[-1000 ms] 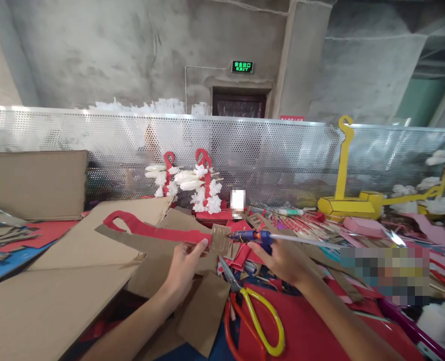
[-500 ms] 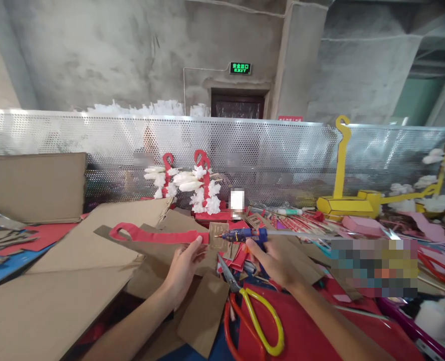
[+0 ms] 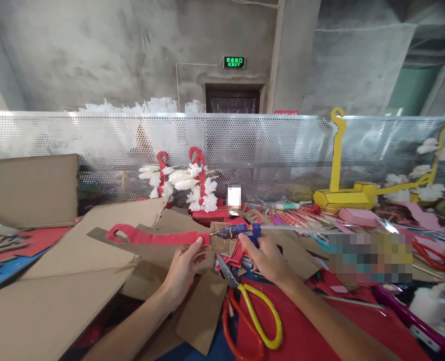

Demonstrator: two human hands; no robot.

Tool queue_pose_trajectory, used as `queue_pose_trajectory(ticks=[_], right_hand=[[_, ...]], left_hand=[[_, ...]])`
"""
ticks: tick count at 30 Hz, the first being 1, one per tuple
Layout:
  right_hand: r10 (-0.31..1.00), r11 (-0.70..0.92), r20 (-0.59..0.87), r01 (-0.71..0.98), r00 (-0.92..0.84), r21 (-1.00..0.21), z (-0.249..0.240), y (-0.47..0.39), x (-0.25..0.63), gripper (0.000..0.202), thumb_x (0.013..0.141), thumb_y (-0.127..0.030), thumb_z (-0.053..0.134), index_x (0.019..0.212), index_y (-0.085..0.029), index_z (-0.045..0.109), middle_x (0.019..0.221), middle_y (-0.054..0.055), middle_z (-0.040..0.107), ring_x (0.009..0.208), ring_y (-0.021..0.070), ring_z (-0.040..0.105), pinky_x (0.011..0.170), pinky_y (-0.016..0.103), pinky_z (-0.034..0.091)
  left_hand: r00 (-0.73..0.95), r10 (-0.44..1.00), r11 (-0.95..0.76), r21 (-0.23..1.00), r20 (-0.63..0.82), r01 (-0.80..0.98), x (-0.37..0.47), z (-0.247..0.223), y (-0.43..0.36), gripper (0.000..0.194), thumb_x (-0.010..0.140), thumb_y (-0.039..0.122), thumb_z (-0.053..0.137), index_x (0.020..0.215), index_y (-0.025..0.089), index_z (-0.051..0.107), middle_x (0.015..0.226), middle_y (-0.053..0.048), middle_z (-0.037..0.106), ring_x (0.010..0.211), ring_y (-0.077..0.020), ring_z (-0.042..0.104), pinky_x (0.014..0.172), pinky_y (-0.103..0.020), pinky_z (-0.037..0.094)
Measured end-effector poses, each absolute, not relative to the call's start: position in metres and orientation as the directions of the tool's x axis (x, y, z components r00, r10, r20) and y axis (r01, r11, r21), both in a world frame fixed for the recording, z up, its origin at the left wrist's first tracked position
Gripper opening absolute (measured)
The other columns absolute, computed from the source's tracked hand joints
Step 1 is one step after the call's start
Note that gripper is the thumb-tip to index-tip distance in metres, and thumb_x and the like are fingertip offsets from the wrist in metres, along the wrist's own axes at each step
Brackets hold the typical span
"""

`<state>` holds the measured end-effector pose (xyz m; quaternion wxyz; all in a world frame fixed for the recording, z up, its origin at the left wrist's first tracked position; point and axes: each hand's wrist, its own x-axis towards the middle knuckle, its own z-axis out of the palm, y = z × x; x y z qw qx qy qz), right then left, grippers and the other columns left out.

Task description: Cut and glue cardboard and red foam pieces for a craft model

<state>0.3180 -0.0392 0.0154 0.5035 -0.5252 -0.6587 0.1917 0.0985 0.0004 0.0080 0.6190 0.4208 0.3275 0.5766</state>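
Note:
My left hand (image 3: 183, 271) pinches the right part of a long red-covered cardboard hook (image 3: 153, 237), which lies level with its curved end to the left. Bare brown cardboard (image 3: 220, 244) shows at its right end. In my right hand (image 3: 263, 258) is a blue hot glue gun (image 3: 241, 231), its nozzle pointing left at the edge between the red covering and the bare cardboard. A clear glue stick (image 3: 278, 228) runs out of the gun's back. Below the hands lie scissors (image 3: 262, 316) with one yellow and one red handle, blades towards the gun.
Cardboard sheets (image 3: 75, 265) spread over the left side, with red paper (image 3: 297, 321) at the front. Red hooks with white flowers (image 3: 202, 185) stand behind. A yellow hooked model (image 3: 339, 193) stands at right back, before a perforated metal panel (image 3: 275, 150).
The glue gun's nozzle has shifted slightly left along the bare cardboard to the edge of the red covering. My left hand still holds the hook. The whole view has shifted a little.

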Motion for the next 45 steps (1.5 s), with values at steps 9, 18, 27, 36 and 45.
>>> queue_pose_trajectory(ticks=[9,18,27,36,45], right_hand=[[0.879,0.367,0.472,0.541,0.065,-0.757,0.019,-0.042,0.317,0.057,0.098,-0.068,0.041,0.062,-0.024,0.040,0.047,-0.001,0.042,0.046,0.0163,0.050,0.046,0.026,0.037],[0.890,0.371,0.455,0.567,0.008,-0.736,0.025,-0.049,0.312,0.055,0.098,-0.063,0.044,0.060,-0.024,0.036,0.047,-0.003,0.040,0.046,0.0155,0.048,0.049,0.026,0.035],[0.848,0.407,0.530,0.602,0.032,-0.687,0.026,-0.046,0.315,0.054,0.099,-0.063,0.043,0.062,-0.023,0.038,0.054,0.000,0.045,0.056,0.0173,0.050,0.055,0.027,0.034],[0.891,0.397,0.448,0.597,-0.069,-0.697,0.027,-0.050,0.315,0.054,0.099,-0.062,0.045,0.061,-0.023,0.037,0.049,-0.003,0.039,0.047,0.0148,0.045,0.050,0.026,0.032],[0.956,0.277,0.293,0.310,0.006,-0.910,0.016,-0.039,0.327,0.058,0.095,-0.072,0.045,0.066,-0.022,0.047,0.054,-0.003,0.049,0.045,0.0124,0.050,0.049,0.024,0.040]], left_hand=[[0.103,0.992,-0.013,0.887,0.068,-0.462,0.098,0.008,0.001,0.036,0.062,0.046,0.093,0.073,0.017,0.073,0.082,-0.007,0.076,0.090,-0.0239,0.070,0.080,-0.032,0.051],[0.086,0.996,0.024,0.867,0.022,-0.498,0.096,0.009,0.003,0.035,0.063,0.044,0.093,0.074,0.016,0.075,0.083,-0.007,0.075,0.089,-0.0217,0.069,0.079,-0.030,0.051],[0.119,0.993,0.036,0.868,0.027,-0.495,0.097,0.006,0.002,0.033,0.064,0.043,0.093,0.073,0.016,0.075,0.083,-0.008,0.076,0.086,-0.0211,0.069,0.077,-0.029,0.051],[0.102,0.994,0.021,0.865,0.035,-0.502,0.095,0.004,0.007,0.033,0.067,0.042,0.092,0.077,0.015,0.077,0.086,-0.008,0.075,0.087,-0.0189,0.067,0.077,-0.028,0.051],[0.056,0.997,-0.012,0.877,0.044,-0.480,0.096,0.009,0.004,0.038,0.059,0.045,0.095,0.074,0.015,0.076,0.084,-0.009,0.075,0.088,-0.0216,0.067,0.078,-0.029,0.051]])
